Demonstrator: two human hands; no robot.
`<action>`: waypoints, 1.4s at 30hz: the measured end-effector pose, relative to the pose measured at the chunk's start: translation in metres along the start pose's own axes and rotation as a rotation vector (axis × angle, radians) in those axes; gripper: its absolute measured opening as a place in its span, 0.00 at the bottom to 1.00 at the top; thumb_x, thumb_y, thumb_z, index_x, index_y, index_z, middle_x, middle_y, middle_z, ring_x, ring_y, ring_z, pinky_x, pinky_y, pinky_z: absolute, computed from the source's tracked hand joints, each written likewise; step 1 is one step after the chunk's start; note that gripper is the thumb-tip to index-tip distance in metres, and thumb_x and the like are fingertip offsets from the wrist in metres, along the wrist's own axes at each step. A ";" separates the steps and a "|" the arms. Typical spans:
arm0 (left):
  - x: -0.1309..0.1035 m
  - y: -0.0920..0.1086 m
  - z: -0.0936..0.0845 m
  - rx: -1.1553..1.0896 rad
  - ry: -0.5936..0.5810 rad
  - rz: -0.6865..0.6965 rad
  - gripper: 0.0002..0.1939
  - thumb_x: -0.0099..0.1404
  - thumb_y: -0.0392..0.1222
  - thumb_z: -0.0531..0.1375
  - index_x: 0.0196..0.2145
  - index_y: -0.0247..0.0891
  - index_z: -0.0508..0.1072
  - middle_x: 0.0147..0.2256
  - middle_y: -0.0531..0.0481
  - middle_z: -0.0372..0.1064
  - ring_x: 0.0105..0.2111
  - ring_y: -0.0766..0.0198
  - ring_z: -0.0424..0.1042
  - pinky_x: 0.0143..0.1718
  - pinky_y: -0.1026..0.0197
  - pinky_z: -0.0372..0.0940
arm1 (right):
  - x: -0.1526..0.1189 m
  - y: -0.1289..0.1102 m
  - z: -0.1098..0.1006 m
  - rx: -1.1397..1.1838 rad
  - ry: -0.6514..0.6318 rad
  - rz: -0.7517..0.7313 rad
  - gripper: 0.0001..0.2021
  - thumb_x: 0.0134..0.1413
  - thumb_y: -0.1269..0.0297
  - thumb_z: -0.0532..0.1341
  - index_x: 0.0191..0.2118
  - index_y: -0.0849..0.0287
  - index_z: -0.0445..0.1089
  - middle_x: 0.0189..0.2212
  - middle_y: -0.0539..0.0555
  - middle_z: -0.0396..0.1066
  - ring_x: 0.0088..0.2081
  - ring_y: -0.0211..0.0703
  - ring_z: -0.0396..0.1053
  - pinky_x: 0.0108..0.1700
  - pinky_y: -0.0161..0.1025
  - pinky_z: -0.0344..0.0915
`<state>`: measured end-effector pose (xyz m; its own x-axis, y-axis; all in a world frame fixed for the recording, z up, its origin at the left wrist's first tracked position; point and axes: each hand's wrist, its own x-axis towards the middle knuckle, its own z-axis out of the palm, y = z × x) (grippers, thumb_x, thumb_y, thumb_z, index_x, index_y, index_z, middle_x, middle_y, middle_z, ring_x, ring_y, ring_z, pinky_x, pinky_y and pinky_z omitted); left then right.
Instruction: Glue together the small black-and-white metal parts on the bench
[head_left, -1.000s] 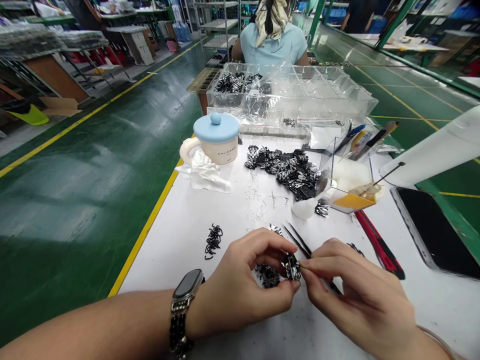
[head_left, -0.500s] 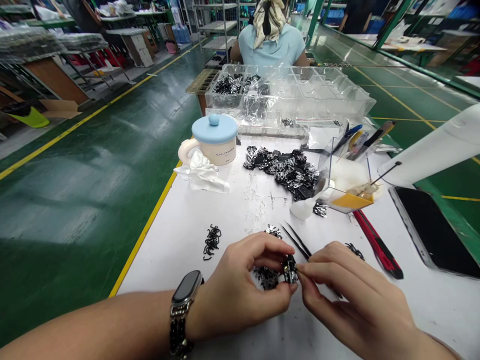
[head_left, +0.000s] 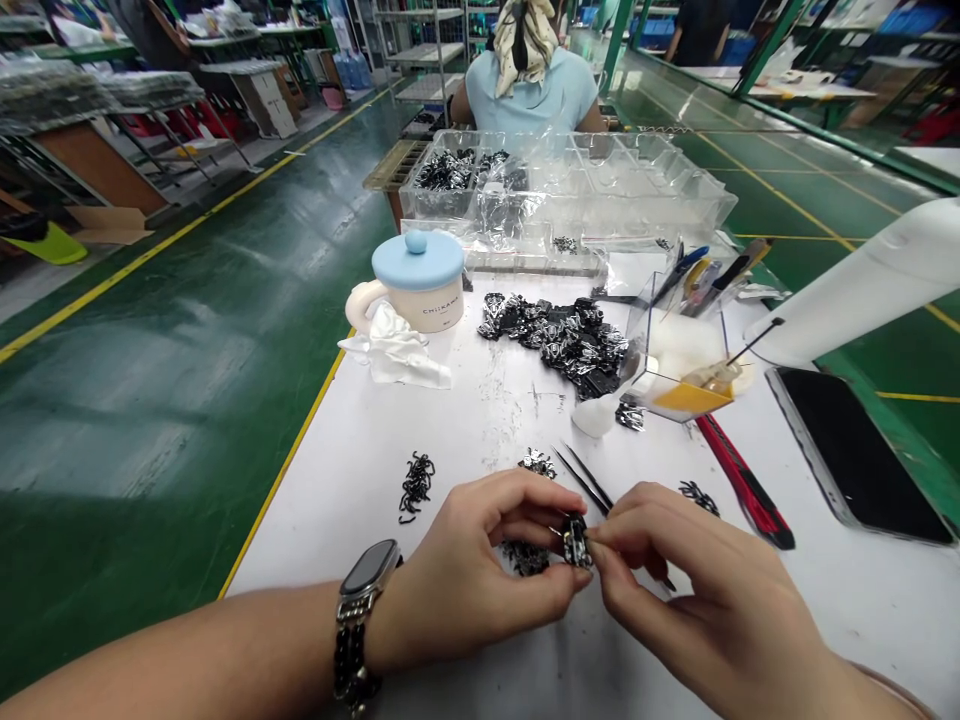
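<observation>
Your white counter (head_left: 352,470) spans the lower view, its near edge cut off by the bottom of the frame. Your left hand (head_left: 465,565) is low at the centre, curled into a partly open ring, with thumb and fingertips gripping a small black-and-metal part between them. Your right hand (head_left: 697,580) faces it, thumb and forefinger pinched together at the part's right edge; whether a tiny piece sits between those tips is hidden. Its wrist runs out of frame at lower right, and its curled fingers cannot be seen clearly.

Farther out, a heap of black and silvery parts (head_left: 577,335) lies on the counter, its right end partly covered by clear plastic. Black tweezers (head_left: 583,478) lie with their tips pointing away from you, mostly hidden under your right hand. A little dark pile (head_left: 529,560) is half blocked by your left hand. Smallest, the black-and-metal part (head_left: 574,543) is held above the counter between both hands, its details too fine to make out.
</observation>
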<state>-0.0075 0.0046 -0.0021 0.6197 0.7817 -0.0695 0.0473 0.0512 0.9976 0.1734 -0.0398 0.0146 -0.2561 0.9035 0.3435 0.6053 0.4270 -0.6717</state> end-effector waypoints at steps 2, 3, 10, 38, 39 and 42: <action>0.000 0.000 0.000 -0.026 -0.004 -0.018 0.17 0.55 0.35 0.65 0.43 0.33 0.71 0.41 0.44 0.71 0.38 0.61 0.76 0.42 0.64 0.73 | 0.002 -0.001 -0.002 0.059 -0.028 0.079 0.08 0.54 0.77 0.56 0.27 0.58 0.61 0.22 0.45 0.61 0.24 0.28 0.60 0.24 0.28 0.57; 0.001 0.000 0.000 -0.037 -0.004 -0.026 0.17 0.54 0.35 0.66 0.43 0.33 0.71 0.41 0.44 0.72 0.38 0.61 0.76 0.42 0.64 0.73 | 0.002 0.000 -0.003 0.087 -0.044 0.113 0.08 0.54 0.76 0.56 0.27 0.58 0.61 0.22 0.45 0.62 0.24 0.28 0.60 0.24 0.27 0.57; 0.001 0.004 -0.001 -0.096 0.001 -0.100 0.18 0.53 0.36 0.67 0.42 0.31 0.72 0.39 0.43 0.73 0.36 0.60 0.76 0.42 0.60 0.72 | 0.002 0.007 -0.009 0.348 -0.235 0.385 0.10 0.61 0.61 0.56 0.29 0.55 0.65 0.26 0.47 0.64 0.29 0.32 0.62 0.31 0.30 0.60; 0.002 0.003 -0.003 -0.333 -0.071 -0.222 0.21 0.43 0.25 0.69 0.36 0.35 0.73 0.32 0.53 0.73 0.31 0.72 0.73 0.36 0.72 0.68 | 0.003 0.018 -0.011 0.488 -0.276 0.228 0.05 0.59 0.69 0.58 0.32 0.53 0.67 0.28 0.46 0.66 0.31 0.32 0.65 0.34 0.30 0.62; 0.002 0.003 -0.003 -0.330 -0.068 -0.223 0.21 0.43 0.25 0.70 0.36 0.35 0.73 0.32 0.52 0.73 0.31 0.71 0.74 0.36 0.71 0.68 | 0.003 0.018 -0.010 0.499 -0.261 0.209 0.05 0.58 0.70 0.59 0.33 0.53 0.67 0.28 0.46 0.67 0.31 0.32 0.65 0.34 0.30 0.62; 0.001 0.003 -0.003 -0.308 -0.057 -0.226 0.21 0.43 0.26 0.70 0.36 0.34 0.72 0.32 0.51 0.74 0.30 0.69 0.75 0.35 0.69 0.69 | 0.003 0.019 -0.007 0.524 -0.220 0.179 0.05 0.57 0.71 0.60 0.32 0.54 0.67 0.27 0.47 0.67 0.31 0.32 0.65 0.33 0.30 0.63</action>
<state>-0.0091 0.0073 0.0012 0.6636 0.6939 -0.2796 -0.0444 0.4096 0.9112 0.1892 -0.0289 0.0074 -0.3685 0.9254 0.0887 0.2154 0.1778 -0.9602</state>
